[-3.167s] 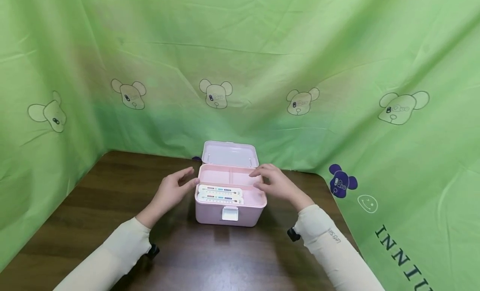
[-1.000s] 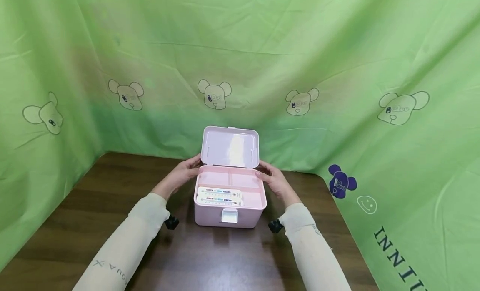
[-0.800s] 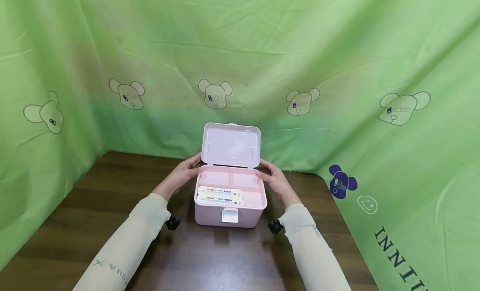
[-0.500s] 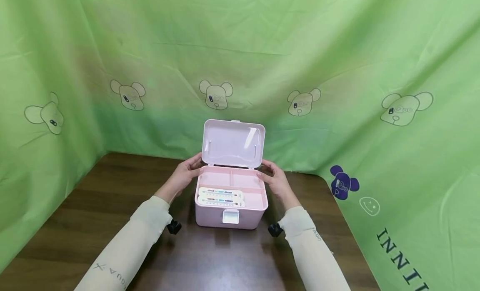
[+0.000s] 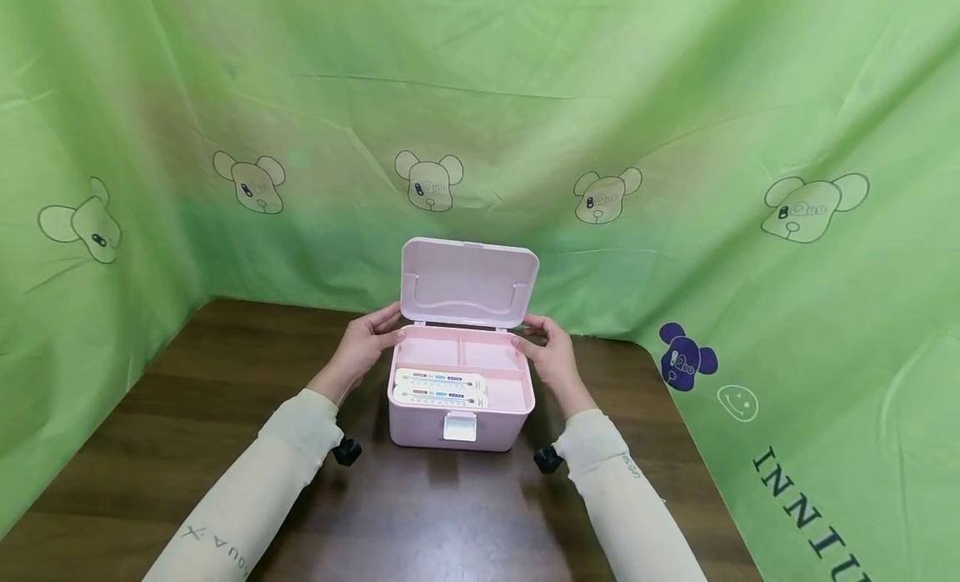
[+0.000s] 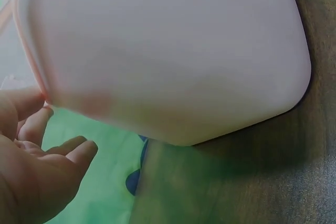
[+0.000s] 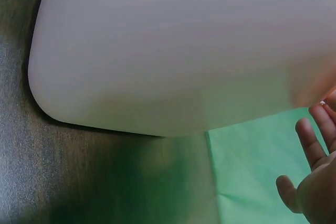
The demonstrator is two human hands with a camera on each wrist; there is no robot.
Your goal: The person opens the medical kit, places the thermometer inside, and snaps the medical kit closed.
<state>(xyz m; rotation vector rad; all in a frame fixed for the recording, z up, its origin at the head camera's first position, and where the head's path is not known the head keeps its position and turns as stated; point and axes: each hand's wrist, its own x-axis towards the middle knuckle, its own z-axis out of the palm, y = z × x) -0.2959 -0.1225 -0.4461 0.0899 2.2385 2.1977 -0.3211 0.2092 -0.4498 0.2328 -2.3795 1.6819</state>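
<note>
A pink lidded storage box stands on the table, its white latch facing me. Its pale lid is swung up at the back, leaning slightly backward. My left hand reaches the back left corner, thumb at the rim and fingers behind the lid. On the opposite corner, my right hand lies the same way. Both wrist views show relaxed fingers near the box's smooth side wall; neither hand wraps around anything. Two white strips with scales, thermometer-like, lie in the front compartment.
A pink divider splits the rear of the box into two compartments. The brown wooden table spreads around the box. A green curtain with bear heads hangs close behind and along both sides.
Both hands have moved from beside the box to its back corners. The lid has risen from lying back to nearly upright, tilting further forward over the last second. The box stays in place.
</note>
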